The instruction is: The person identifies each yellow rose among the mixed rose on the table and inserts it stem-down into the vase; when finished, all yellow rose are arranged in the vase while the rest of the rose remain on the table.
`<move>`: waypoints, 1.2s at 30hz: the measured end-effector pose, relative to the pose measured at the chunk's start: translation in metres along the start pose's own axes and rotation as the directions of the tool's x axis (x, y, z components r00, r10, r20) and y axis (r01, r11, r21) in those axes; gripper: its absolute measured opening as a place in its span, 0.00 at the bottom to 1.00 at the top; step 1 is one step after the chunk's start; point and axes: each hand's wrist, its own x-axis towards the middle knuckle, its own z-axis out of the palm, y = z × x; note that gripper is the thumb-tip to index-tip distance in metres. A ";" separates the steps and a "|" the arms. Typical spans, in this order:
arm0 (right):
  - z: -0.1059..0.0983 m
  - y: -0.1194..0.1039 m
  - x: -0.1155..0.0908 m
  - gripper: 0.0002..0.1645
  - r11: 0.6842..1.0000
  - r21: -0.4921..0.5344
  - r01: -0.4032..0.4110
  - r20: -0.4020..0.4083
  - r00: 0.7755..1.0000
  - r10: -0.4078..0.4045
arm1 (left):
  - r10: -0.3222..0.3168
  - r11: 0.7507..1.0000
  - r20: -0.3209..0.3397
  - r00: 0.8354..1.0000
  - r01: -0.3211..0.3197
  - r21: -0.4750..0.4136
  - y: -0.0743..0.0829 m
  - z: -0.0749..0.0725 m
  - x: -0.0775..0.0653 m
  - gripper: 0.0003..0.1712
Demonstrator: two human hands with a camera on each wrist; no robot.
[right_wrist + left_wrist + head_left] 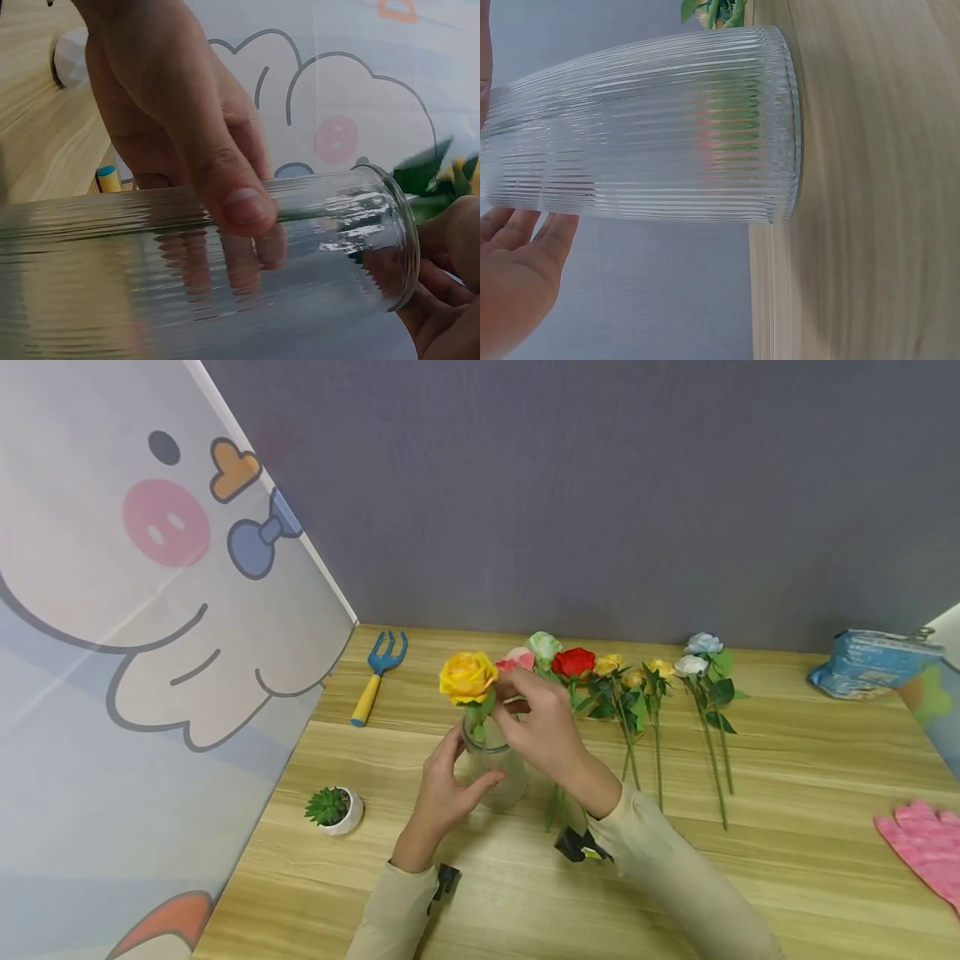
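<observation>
In left hand (442, 793), glass vase (508, 779)

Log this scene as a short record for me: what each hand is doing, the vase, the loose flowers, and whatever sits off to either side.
Left hand: grips the vase
Right hand: holds the yellow rose near the vase mouth
Vase: clear, ribbed, upright; the rose's stem reaches inside
Loose flowers: pink, pale green, red, small yellow ones, white, pale blue
Left side: hand fork, potted succulent
Right side: blue pouch, pink glove
</observation>
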 end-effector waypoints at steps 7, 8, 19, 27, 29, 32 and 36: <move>-0.009 0.003 -0.008 0.10 0.999 0.020 0.026 -0.137 0.990 -0.023 | -0.045 0.999 -0.003 0.999 0.045 0.003 0.001 0.000 0.001 0.47; -0.013 0.004 -0.009 0.09 0.999 0.030 0.032 -0.158 0.987 -0.027 | -0.050 0.999 -0.003 0.999 0.050 0.002 0.002 0.000 0.001 0.47; -0.085 0.029 -0.036 0.07 0.977 0.163 -0.135 -0.361 0.914 0.186 | -0.085 0.996 -0.003 0.996 0.085 0.002 0.004 0.001 0.002 0.48; -0.127 0.052 -0.065 0.19 0.921 0.204 -0.330 -0.415 0.823 0.387 | -0.076 0.997 -0.003 0.997 0.076 -0.004 0.002 0.001 0.000 0.49; -0.132 0.055 -0.068 0.20 0.900 0.192 -0.391 -0.410 0.802 0.435 | -0.075 0.997 -0.001 0.997 0.075 -0.005 0.001 0.001 0.000 0.49; -0.136 0.060 -0.072 0.18 0.865 0.183 -0.467 -0.390 0.773 0.500 | -0.075 0.997 0.002 0.997 0.075 -0.010 0.001 0.001 0.001 0.49; -0.140 0.068 -0.077 0.11 0.812 0.121 -0.571 -0.327 0.750 0.576 | -0.076 0.997 0.007 0.997 0.076 -0.009 0.002 0.001 0.002 0.49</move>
